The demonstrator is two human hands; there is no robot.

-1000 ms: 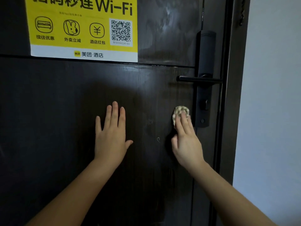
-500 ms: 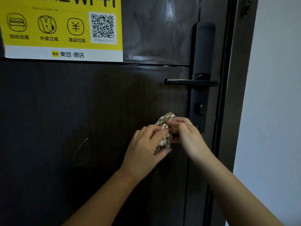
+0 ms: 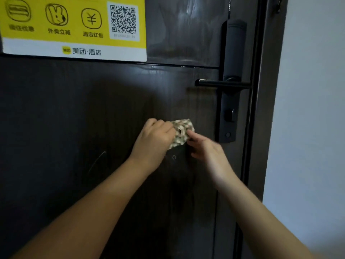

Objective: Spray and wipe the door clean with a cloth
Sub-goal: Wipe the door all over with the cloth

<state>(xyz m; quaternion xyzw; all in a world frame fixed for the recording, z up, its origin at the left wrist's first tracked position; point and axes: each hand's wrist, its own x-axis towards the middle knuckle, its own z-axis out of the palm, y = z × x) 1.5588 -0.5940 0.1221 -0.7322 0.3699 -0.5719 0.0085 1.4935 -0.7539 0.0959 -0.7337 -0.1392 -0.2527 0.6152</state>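
Pinching one patterned cloth (image 3: 182, 133) in both grips, my left hand (image 3: 155, 141) and right hand (image 3: 206, 149) meet against the one dark door (image 3: 74, 118).

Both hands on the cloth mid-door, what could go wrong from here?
1. The cloth is bunched small between the left hand and right hand; a loose grip could drop it.
2. The lever handle sits just up and right; a wide wipe may knock it.
3. The yellow sticker is above; a damp cloth over its lower edge might lift it.
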